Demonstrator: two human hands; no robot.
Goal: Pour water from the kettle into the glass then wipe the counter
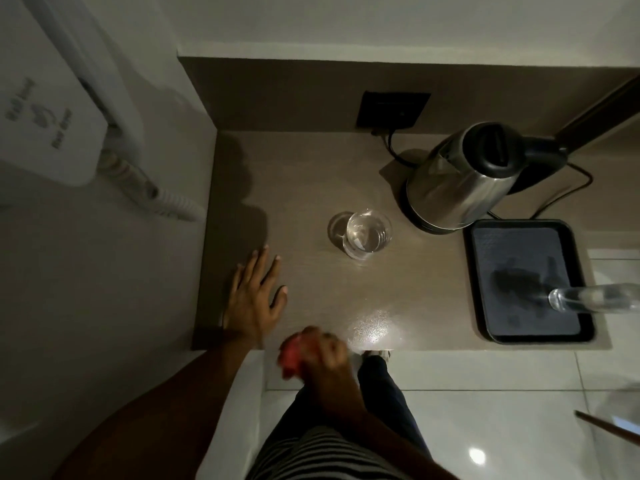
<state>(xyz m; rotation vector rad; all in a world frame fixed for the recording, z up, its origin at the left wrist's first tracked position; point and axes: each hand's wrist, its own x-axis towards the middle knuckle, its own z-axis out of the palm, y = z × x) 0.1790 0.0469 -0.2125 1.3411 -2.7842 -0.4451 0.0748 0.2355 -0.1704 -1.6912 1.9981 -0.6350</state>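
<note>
While beside the glass (364, 234): kettle (460, 181), tray (579, 265), bottle (588, 298).

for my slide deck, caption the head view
Right hand brings red cloth to brown counter beside clear filled glass.

One head-worn wide-angle view looks steeply down on the bench (311, 188) from close above. It faces the back wall (346, 26), with floor (485, 427) showing at the bottom edge

The glass (363, 234) stands mid-tabletop (311, 174). The kettle (464, 181) sits behind it to the right. The tray (585, 327) lies in front of the kettle.
</note>
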